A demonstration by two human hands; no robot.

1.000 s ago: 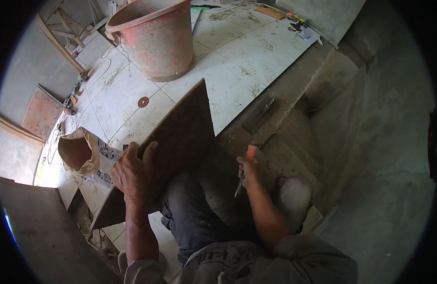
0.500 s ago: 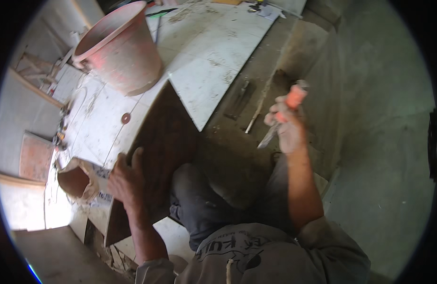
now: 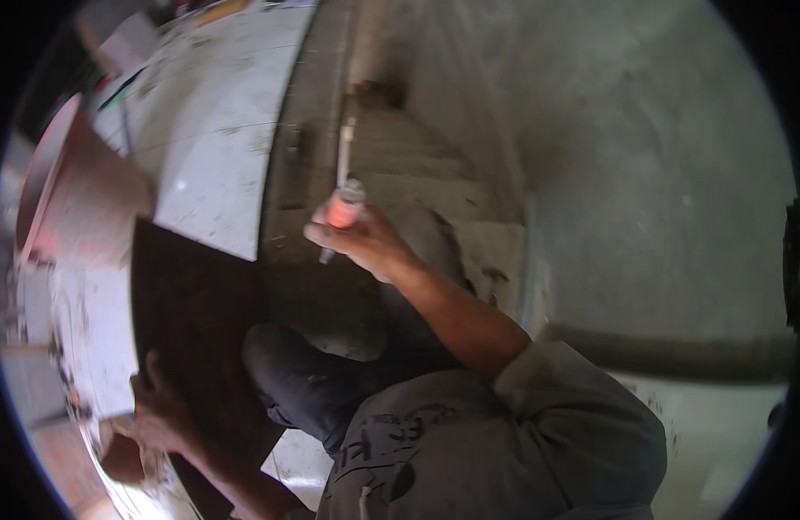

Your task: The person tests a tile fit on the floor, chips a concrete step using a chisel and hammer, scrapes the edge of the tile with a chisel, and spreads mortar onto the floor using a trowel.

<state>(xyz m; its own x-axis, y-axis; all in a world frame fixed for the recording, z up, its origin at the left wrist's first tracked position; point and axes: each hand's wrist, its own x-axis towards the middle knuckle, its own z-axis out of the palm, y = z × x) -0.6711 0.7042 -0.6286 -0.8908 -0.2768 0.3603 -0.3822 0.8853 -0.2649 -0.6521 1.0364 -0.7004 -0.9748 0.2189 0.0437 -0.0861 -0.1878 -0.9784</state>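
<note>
My left hand is closed over the left edge of a large, flat, dark brown slab, its thumb lying along the face. The slab leans in front of my left knee, beside the white tiles. In my right hand is a tool with an orange handle. The fingers are wrapped round the handle, which has a grey end pointing up; part of a narrow grey blade shows below the fist. This hand is raised above the dark gap between the slab and my right leg.
A pinkish dusty bucket stands on the white tiled surface at the left. By my left hand lies an opened paper sack. Concrete steps and a pale stick are ahead. A hammer-like tool lies right of my right leg.
My view has swung to the right, so the bucket and slab sit further left. My right hand has turned the tool, and its blade is now mostly hidden. The left hand stays on the slab.
</note>
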